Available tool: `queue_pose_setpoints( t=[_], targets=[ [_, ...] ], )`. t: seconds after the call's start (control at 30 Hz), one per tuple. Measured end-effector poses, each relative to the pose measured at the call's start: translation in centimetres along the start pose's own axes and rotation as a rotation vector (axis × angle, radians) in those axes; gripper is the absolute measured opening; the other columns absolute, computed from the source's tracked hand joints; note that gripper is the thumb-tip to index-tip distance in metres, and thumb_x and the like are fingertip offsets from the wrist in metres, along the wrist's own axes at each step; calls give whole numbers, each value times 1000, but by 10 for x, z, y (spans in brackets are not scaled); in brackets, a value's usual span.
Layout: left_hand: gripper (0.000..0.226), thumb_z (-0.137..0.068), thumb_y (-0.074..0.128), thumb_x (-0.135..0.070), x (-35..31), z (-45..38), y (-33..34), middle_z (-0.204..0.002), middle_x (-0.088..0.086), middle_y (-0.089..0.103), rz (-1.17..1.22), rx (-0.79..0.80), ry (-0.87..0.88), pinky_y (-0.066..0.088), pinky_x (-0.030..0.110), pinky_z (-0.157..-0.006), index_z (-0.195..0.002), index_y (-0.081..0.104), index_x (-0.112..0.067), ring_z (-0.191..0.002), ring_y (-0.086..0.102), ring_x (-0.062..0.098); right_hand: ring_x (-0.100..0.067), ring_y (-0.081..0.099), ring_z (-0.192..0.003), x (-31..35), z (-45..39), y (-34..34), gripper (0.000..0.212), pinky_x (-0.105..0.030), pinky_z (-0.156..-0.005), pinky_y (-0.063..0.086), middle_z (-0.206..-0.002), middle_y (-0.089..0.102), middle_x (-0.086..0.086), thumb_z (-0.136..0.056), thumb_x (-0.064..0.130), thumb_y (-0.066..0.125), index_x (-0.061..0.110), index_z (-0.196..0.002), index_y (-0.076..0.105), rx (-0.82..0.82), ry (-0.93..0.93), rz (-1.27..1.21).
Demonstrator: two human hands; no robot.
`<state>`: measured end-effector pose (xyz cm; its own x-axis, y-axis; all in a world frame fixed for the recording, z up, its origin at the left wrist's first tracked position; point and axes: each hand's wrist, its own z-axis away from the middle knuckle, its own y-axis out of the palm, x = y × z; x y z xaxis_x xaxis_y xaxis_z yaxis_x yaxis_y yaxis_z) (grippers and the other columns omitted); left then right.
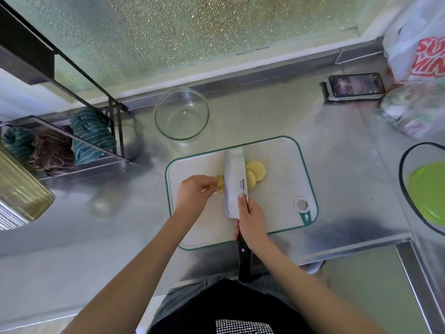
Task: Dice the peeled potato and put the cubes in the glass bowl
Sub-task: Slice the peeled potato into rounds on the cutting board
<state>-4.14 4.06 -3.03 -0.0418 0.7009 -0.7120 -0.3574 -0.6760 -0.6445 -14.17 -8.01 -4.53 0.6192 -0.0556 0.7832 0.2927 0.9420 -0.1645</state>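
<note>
A white cutting board point(284, 179) with a green rim lies on the steel counter. My left hand point(193, 192) pins the remaining piece of peeled potato point(220, 183) on the board. A wide cleaver point(234, 182) stands with its blade down just right of that piece, and my right hand point(251, 221) grips it where blade meets black handle, forefinger along the blade. Round yellow potato slices point(256, 173) lie overlapping on the cleaver's right side. The glass bowl point(181, 115) sits empty behind the board's left corner.
A black wire rack point(79, 143) with striped cloths stands at the left. A phone point(356, 86) leans at the back right, beside plastic bags point(414, 68). A dark-rimmed bowl with a green dish point(426, 191) sits at the right edge. A ribbed metal container point(21, 194) is at far left.
</note>
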Motion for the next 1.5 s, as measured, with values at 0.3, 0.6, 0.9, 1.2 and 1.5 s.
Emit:
queue_pose_setpoints(
  t=[0.3, 0.6, 0.9, 1.2, 1.5],
  targets=[
    [20, -70, 75, 1, -6, -3, -3, -85, -4, 69, 137, -21, -122, 47, 9, -78, -87, 75, -11, -81, 64, 7, -18, 45, -29, 7, -4, 6, 48, -32, -38, 39, -41, 44, -5, -100, 41, 35, 7, -67, 45, -8, -31, 121],
    [21, -72, 75, -3, -8, -1, -4, -89, -8, 70, 186, -23, -193, 47, 11, -83, -90, 75, -13, -85, 65, 3, -16, 41, -26, 19, -3, 3, 44, -26, -33, 34, -41, 42, -13, -102, 35, 33, 8, -68, 44, 56, -13, 100],
    [18, -73, 76, -6, -19, 21, -7, -80, -12, 70, 459, -161, -345, 45, 3, -68, -85, 73, -18, -75, 64, -6, -33, 58, -60, 34, 6, 3, 29, -34, -52, 30, -66, 64, -13, -99, 31, 42, 9, -89, 59, -98, -499, 724],
    [11, -73, 76, -10, -8, 28, -7, -73, -8, 70, 464, -161, -442, 46, 4, -59, -82, 75, -15, -62, 63, -5, -17, 47, -30, 29, 16, 16, 32, -21, -31, 22, -43, 49, 1, -89, 35, 37, 17, -77, 62, -203, -562, 1021],
    [10, -72, 77, -11, -4, 27, -8, -74, -6, 71, 475, -123, -464, 45, 5, -58, -82, 75, -14, -62, 63, -3, -31, 65, -70, 22, 5, 17, 31, -34, -56, 40, -75, 67, -12, -101, 32, 38, 10, -101, 61, -51, -452, 988]
  ],
)
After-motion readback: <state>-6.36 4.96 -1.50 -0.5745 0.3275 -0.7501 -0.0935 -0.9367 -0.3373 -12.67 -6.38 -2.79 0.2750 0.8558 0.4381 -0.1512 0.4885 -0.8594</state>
